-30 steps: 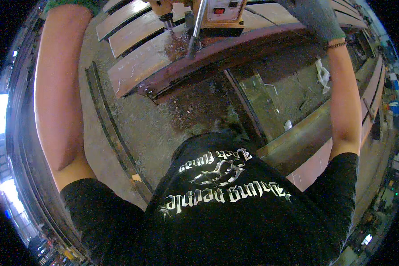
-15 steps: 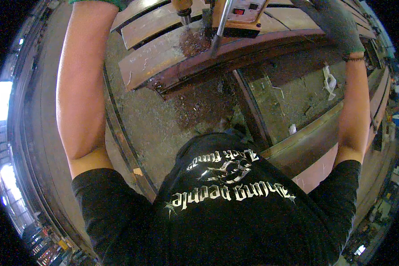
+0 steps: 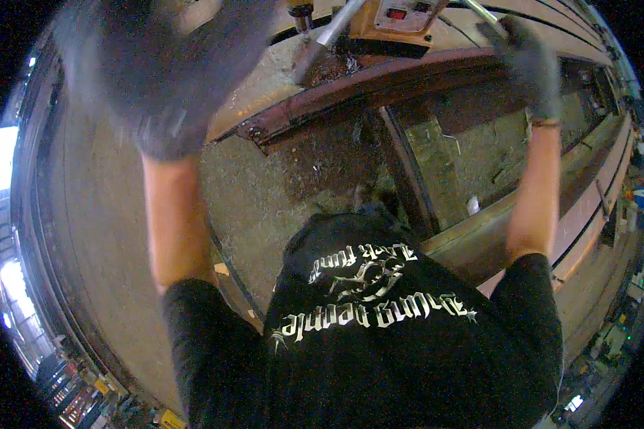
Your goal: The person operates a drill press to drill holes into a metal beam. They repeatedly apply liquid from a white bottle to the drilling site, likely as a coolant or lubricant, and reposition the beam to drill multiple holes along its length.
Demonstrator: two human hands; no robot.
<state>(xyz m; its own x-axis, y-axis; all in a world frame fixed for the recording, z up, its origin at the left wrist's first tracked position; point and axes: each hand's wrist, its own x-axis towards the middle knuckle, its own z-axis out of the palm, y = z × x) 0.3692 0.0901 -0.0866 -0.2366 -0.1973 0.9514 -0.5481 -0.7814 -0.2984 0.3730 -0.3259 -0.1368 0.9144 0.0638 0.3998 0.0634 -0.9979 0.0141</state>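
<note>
An orange drill press unit (image 3: 397, 20) stands on a rusty steel beam (image 3: 379, 89) at the top of the view, its bit (image 3: 300, 10) over a patch of metal chips. My right hand (image 3: 529, 61), in a grey glove, is closed around a thin metal lever (image 3: 476, 10) sticking out of the drill's right side. My left hand (image 3: 157, 86), in a dark glove, is raised at the upper left, left of the drill and apart from it. It is heavily blurred, so its fingers are unreadable. A shiny rod handle (image 3: 333, 30) slants down beside the bit.
Metal shavings (image 3: 322, 161) litter the concrete floor under the beam. A dark steel bar (image 3: 408, 179) runs toward my chest, and more long beams (image 3: 587, 214) lie to the right. Flat plates (image 3: 265, 79) sit left of the drill. Shelves of small items line the lower rim.
My left arm has swung back from the top edge, bringing the gloved hand into view in a blur. The right hand stays by the drill's side.
</note>
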